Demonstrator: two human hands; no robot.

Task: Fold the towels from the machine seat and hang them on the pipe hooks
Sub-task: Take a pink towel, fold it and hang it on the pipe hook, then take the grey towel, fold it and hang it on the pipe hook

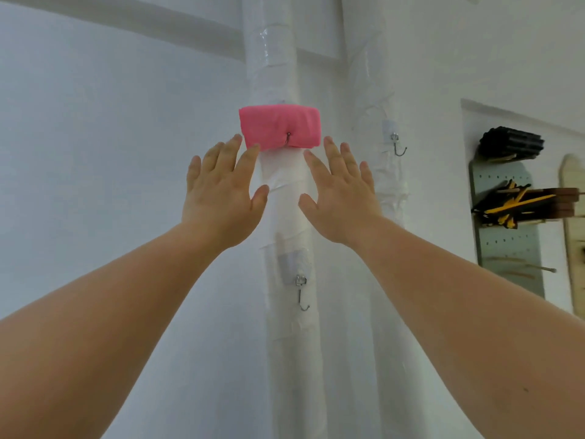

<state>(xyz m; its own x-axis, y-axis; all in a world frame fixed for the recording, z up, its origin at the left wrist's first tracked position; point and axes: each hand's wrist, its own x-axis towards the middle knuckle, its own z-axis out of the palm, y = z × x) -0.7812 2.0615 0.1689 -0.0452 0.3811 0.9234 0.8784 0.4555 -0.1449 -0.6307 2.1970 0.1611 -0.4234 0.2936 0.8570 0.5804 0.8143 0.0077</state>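
- A folded pink towel (pixel 279 126) hangs on the upper hook (pixel 288 138) of the near wrapped pipe (pixel 286 198). The metal tip of that hook pokes out through the lower middle of the towel's front face.
- The towel sits as a wide, short bundle across the pipe, its ends reaching past both sides of the pipe.
- Your left hand (pixel 221 198) is raised with the back toward you, fingers spread and fully extended. It holds nothing. The tip of its index finger lies at the towel's lower left corner; you cannot tell whether it touches the cloth.
- Your right hand (pixel 340 198) mirrors it: flat, fingers spread, nothing in its grasp. Its fingertips end just beside the towel's lower right corner, with a narrow gap showing.
- Both hands flank the near pipe just below the towel, thumbs pointing inward toward the pipe.
- A second hook (pixel 302 296) hangs bare lower on the same pipe, between your forearms.
- A third hook (pixel 398 145) hangs bare on the far wrapped pipe (pixel 376 90), just to the right of your right hand.
- On the wall at the right, a grey pegboard panel (pixel 506 242) carries a black roll (pixel 511 144) and a bundle of black and yellow items (pixel 512 204).
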